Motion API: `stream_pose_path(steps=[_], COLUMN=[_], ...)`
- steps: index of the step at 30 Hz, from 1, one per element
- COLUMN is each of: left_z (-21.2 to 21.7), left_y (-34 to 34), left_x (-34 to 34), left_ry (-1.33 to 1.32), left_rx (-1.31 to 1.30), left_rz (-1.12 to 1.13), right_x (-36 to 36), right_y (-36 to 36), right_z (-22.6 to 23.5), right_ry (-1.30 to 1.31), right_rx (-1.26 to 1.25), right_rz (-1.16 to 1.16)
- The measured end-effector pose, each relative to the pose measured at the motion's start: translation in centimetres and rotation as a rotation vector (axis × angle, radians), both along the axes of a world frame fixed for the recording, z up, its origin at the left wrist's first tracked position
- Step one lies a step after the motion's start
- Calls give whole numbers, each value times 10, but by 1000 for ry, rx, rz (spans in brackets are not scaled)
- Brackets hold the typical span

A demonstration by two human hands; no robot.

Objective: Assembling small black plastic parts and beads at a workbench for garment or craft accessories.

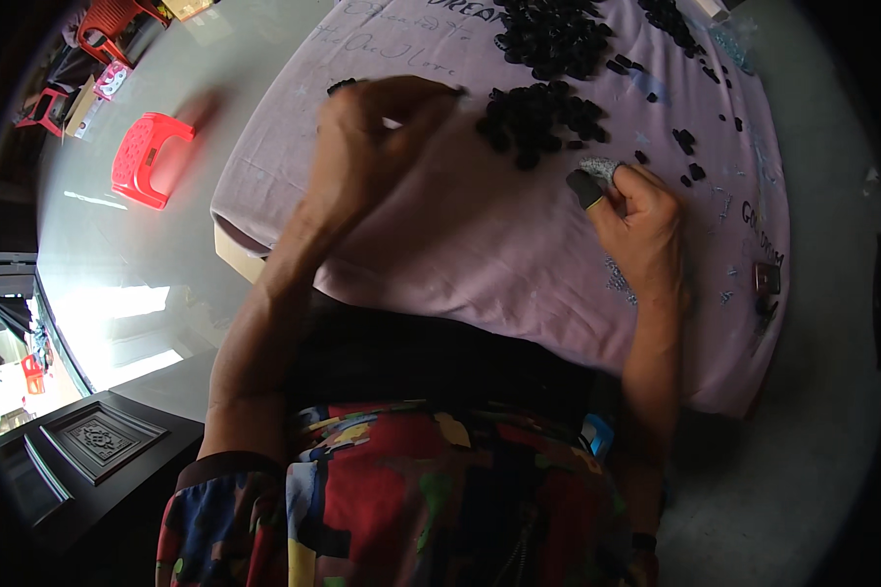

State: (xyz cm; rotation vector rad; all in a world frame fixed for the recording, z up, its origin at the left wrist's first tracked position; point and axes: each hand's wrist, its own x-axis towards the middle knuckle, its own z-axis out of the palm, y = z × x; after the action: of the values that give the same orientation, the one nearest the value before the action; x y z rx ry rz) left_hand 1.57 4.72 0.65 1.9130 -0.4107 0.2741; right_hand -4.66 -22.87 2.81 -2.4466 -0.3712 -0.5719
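Observation:
My left hand (362, 137) is raised over the left part of a pink cloth-covered table (411, 264). Its thumb and forefinger pinch a small black piece (461, 92). My right hand (641, 215) is curled above the cloth on the right, thumb and forefinger close together; whether anything is between them I cannot make out. A dark finger cover (584, 188) sits on its thumb and a grey speckled cover (600, 168) on the forefinger. Between the hands lies a small heap of black pieces (533, 119), with a bigger heap (555, 39) behind it.
Scattered black pieces (684, 142) lie to the right, and another black group (671, 24) at the far right. A small dark object (766, 279) rests by the right table edge. On the floor at left stands a red plastic stool (147, 158); a dark carved panel (103, 438) is lower left.

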Motion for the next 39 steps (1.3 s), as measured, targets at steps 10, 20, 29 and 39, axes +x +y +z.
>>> stream_pose_path(steps=[10,20,29,39], left_z=[-12,6,-1,-10], left_y=[45,2,-123,-122], left_x=[15,5,-22,-19], left_ry=[-172,-296,-412,-224], left_rx=[443,194,485,116], left_rz=[283,108,-528,-501], right_x=[21,16,10,11], right_y=[-3,-35,-38,-39], right_z=[-13,-4,1,-2], right_ry=[-106,-77,-88,-97], right_rx=[-237,-68,-2,68], right_rz=[39,-205,-278,-222])
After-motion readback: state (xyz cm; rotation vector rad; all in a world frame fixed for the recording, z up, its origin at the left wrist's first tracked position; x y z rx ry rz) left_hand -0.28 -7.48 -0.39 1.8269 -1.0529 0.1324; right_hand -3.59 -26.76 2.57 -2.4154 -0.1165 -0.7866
